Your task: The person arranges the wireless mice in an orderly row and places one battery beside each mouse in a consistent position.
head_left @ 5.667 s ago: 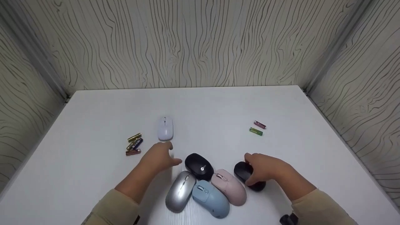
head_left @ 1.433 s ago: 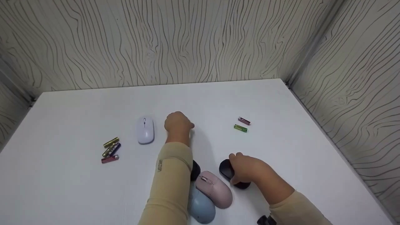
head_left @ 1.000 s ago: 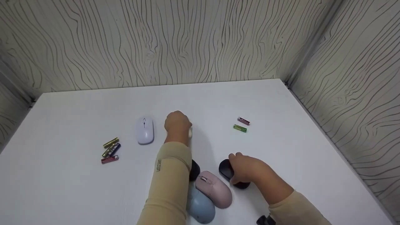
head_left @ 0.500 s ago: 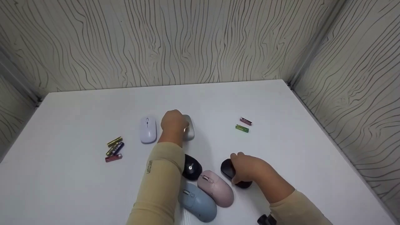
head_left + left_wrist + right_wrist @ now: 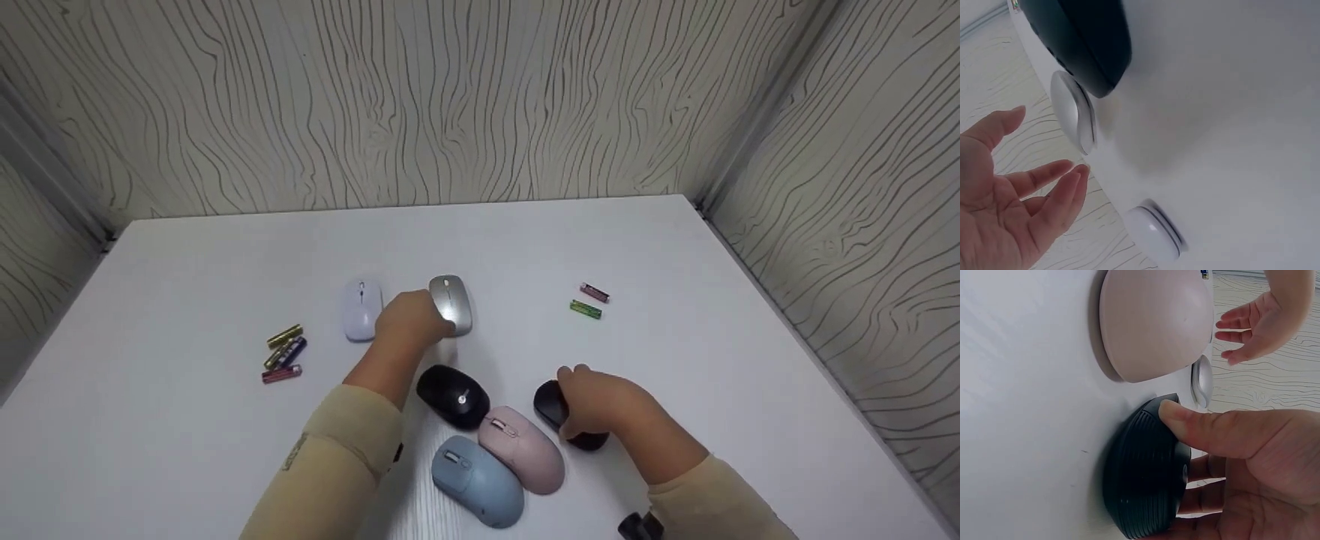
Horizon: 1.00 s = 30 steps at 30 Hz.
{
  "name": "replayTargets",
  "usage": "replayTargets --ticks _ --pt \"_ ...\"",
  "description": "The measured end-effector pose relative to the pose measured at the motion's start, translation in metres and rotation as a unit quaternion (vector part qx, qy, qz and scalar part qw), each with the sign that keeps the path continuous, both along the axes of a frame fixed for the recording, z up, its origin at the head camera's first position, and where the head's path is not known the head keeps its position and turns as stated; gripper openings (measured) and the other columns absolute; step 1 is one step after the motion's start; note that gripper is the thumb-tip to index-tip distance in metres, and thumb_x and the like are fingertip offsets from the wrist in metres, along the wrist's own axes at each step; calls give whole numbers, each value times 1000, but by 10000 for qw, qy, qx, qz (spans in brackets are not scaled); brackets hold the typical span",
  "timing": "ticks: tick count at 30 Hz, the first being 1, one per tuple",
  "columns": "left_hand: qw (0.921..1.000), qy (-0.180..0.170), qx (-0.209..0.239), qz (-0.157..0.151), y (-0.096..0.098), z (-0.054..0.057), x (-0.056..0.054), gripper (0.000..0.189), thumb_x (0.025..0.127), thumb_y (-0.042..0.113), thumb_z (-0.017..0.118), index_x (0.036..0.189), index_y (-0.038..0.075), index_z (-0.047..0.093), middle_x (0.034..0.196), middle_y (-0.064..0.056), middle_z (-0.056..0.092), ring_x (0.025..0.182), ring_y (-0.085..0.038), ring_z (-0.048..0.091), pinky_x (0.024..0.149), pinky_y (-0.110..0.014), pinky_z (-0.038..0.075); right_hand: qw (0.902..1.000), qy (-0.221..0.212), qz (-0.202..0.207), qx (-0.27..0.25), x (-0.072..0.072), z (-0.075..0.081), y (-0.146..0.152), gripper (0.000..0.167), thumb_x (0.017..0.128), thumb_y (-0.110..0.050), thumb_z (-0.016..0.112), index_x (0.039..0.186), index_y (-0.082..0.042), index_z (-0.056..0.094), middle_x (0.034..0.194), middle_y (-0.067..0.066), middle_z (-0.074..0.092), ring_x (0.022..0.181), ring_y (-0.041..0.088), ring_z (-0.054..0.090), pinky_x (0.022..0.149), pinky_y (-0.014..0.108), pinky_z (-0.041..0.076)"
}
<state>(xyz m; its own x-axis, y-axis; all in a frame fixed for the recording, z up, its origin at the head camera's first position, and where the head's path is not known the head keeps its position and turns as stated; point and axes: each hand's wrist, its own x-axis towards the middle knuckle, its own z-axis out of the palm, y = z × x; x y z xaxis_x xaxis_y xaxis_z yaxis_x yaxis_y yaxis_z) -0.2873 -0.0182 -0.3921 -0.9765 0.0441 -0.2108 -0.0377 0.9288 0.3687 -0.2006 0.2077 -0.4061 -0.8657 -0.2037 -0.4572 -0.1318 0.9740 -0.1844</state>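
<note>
My left hand (image 5: 411, 321) is just left of the silver computer mouse (image 5: 451, 304), which stands upright on the white table. In the left wrist view its thumb and fingers are spread apart with nothing between them. To its left lies a lavender mouse (image 5: 362, 310). My right hand (image 5: 600, 401) grips a small black mouse (image 5: 551, 406) on the table, thumb on one ribbed side and fingers on the other. Between the hands sit another black mouse (image 5: 453, 396) with a round logo, a pink mouse (image 5: 523, 451) and a light blue mouse (image 5: 478, 481).
Several batteries, among them a dark blue battery (image 5: 292, 352), lie in a small cluster at the left. A green battery (image 5: 586, 309) and a red battery (image 5: 595, 292) lie at the right. Wood-patterned panels (image 5: 420, 105) enclose the table (image 5: 225, 270) at the back and sides.
The silver mouse has gone from the front group to beside the lavender mouse. My left hand has let go of it and drawn back. The right hand keeps its grip on the black mouse.
</note>
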Motion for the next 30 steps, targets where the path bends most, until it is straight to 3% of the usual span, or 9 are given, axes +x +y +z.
replayTargets --ticks 4,8,13,21,30 --pt "9994 116 -85 -319 5 -4 25 37 73 35 71 96 5 65 94 -10 64 79 -23 57 70 -37 48 10000 8 27 -9 0 -1 0 69 67 -21 80 121 6 47 109 22 53 99 33 55 83 49 45" --pt "9975 148 -297 -631 13 -10 51 46 73 39 70 103 5 63 96 -12 59 81 -24 55 65 -39 48 10000 33 54 6 1 0 1 70 67 -21 80 122 7 47 109 22 54 100 34 55 83 49 45" --pt "9944 173 -476 -927 17 -16 71 51 74 39 70 113 8 60 106 -15 53 96 -31 51 67 -43 49 9999 34 94 34 2 2 0 71 67 -20 80 123 8 46 109 23 54 100 35 56 83 49 45" --pt "9937 296 -396 -1005 15 -20 81 58 71 43 73 117 9 60 111 -16 51 100 -31 49 68 -43 50 9999 70 136 5 1 2 -2 72 67 -20 80 123 9 45 110 24 53 101 37 55 84 49 45" --pt "9926 450 -459 -1026 16 -29 79 61 69 47 74 115 10 60 111 -15 51 99 -31 50 68 -42 50 9998 131 144 -92 -1 0 5 72 64 -23 82 119 8 48 106 20 56 97 33 57 83 47 46"
